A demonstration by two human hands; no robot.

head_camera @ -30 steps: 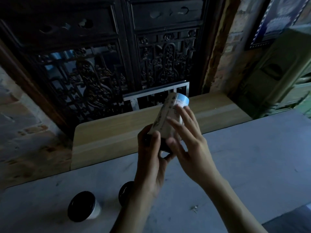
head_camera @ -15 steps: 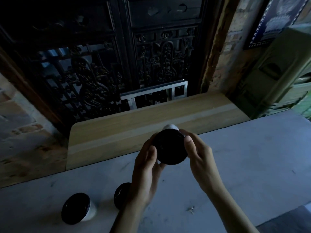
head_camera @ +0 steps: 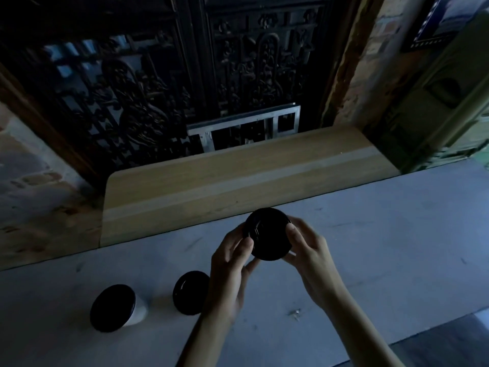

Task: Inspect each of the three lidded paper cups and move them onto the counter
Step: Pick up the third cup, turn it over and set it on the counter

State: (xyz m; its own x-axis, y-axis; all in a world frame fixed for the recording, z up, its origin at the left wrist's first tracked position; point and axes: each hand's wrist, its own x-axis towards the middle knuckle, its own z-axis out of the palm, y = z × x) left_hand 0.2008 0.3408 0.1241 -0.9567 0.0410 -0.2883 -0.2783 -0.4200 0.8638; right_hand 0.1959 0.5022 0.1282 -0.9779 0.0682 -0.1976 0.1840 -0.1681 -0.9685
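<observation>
Hands clamp the lidded paper cup (head_camera: 267,234) at centre, lid up; left hand (head_camera: 229,271) pinching at nine o'clock, right hand (head_camera: 309,250) at three; keep it level, set it gently on the wooden bench (head_camera: 211,186) at twelve.

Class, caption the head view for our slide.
Both hands hold one black-lidded paper cup above the grey surface; two more cups wait left.
</observation>
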